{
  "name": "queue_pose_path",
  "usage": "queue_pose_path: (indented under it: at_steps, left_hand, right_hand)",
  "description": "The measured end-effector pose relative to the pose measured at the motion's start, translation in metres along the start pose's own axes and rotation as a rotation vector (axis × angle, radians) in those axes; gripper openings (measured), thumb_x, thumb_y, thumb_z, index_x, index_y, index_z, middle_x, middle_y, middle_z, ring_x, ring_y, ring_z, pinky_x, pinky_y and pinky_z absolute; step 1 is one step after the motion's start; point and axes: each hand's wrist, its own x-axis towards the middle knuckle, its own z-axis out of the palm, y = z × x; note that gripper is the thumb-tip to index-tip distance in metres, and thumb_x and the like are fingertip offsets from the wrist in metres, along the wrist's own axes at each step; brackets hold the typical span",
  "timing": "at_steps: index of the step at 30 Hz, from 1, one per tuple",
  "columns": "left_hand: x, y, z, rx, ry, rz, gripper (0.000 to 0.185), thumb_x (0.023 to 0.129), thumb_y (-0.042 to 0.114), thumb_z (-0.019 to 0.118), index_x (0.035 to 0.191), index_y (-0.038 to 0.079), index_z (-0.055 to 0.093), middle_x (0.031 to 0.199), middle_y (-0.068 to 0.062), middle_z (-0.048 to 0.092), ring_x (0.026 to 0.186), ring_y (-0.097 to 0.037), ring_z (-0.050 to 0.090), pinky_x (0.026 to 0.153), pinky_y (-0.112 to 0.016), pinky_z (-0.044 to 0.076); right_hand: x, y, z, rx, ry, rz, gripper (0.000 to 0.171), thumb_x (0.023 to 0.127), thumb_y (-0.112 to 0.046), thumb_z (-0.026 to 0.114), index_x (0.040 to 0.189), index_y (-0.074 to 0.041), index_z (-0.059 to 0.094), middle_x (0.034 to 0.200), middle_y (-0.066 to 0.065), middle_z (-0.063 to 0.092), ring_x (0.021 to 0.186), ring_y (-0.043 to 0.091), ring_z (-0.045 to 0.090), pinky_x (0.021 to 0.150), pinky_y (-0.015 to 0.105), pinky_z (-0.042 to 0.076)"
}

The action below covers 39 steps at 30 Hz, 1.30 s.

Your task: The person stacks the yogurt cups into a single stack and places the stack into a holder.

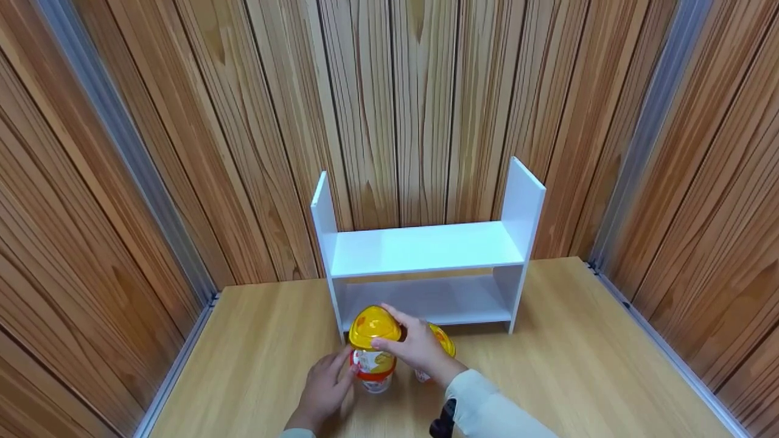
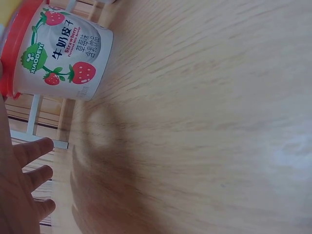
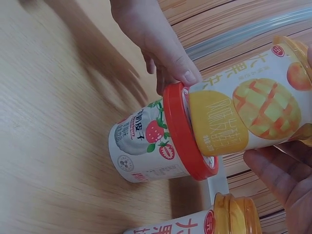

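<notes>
My right hand (image 1: 420, 348) grips a fruit cup (image 3: 258, 105) with a domed yellow lid (image 1: 373, 328), fingers and thumb around its upper part. Its base sits right on the red-rimmed lid of a white strawberry milk tub (image 3: 146, 141), which stands upright on the table. My left hand (image 1: 324, 384) is at the left of the stack, its thumb (image 3: 183, 70) by the seam between cup and tub. In the left wrist view, the other left fingers (image 2: 36, 178) extend past the tub, apart from each other.
A second yellow-lidded cup (image 3: 236, 214) stands right of the stack, partly behind my right hand in the head view. Just behind is a white two-tier shelf (image 1: 426, 246) on the wooden table (image 1: 584, 365). Wood-patterned walls (image 1: 389, 109) enclose the back and sides.
</notes>
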Motion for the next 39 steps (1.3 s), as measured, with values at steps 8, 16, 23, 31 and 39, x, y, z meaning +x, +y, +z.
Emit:
queue_pose_path:
  at_steps: [8,16,23,31,39]
  left_hand:
    - [-0.0009,0.0001,-0.0002,0.009,0.007,-0.004,0.067,0.084,0.070,0.032,0.140,0.033,0.038,0.135,-0.008,0.045,0.126,-0.035,0.034,0.100,-0.062,0.021]
    - [-0.0001,0.0018,-0.0002,0.003,-0.004,-0.051,0.069,0.081,0.074,0.030,0.139,0.038,0.036,0.136,-0.005,0.043,0.128,-0.032,0.032,0.101,-0.061,0.020]
    - [0.0011,0.0004,0.0000,0.008,-0.004,-0.045,0.072,0.082,0.074,0.029,0.139,0.032,0.039,0.136,-0.005,0.043,0.127,-0.031,0.033,0.102,-0.060,0.021]
    - [0.0039,-0.0015,-0.0011,0.000,-0.008,0.015,0.069,0.086,0.068,0.030,0.140,0.026,0.039,0.134,-0.005,0.045,0.125,-0.031,0.035,0.101,-0.060,0.022]
    - [0.0008,-0.0016,0.0015,-0.019,-0.038,-0.032,0.071,0.083,0.072,0.029,0.141,0.033,0.035,0.139,0.003,0.041,0.129,-0.030,0.030,0.103,-0.059,0.018]
  right_hand:
    - [0.0015,0.0003,0.0015,-0.009,0.010,0.001,0.069,0.071,-0.057,0.068,0.132,-0.051,0.036,0.130,-0.010,0.048,0.106,0.010,0.053,0.090,0.036,0.046]
    - [0.0020,-0.0015,0.0036,-0.028,0.016,0.001,0.068,0.073,-0.055,0.067,0.133,-0.051,0.034,0.133,-0.009,0.046,0.107,0.010,0.053,0.089,0.036,0.046]
    - [0.0026,-0.0010,0.0069,-0.032,0.013,-0.019,0.069,0.074,-0.055,0.067,0.133,-0.051,0.033,0.135,-0.010,0.044,0.110,0.011,0.052,0.089,0.037,0.046]
    - [0.0029,-0.0024,0.0081,-0.030,0.011,-0.004,0.072,0.072,-0.056,0.068,0.134,-0.051,0.032,0.132,-0.011,0.045,0.107,0.010,0.052,0.089,0.037,0.046]
    - [0.0020,-0.0042,0.0090,-0.025,-0.001,0.018,0.072,0.072,-0.057,0.068,0.134,-0.050,0.033,0.134,-0.011,0.044,0.109,0.010,0.051,0.091,0.037,0.045]
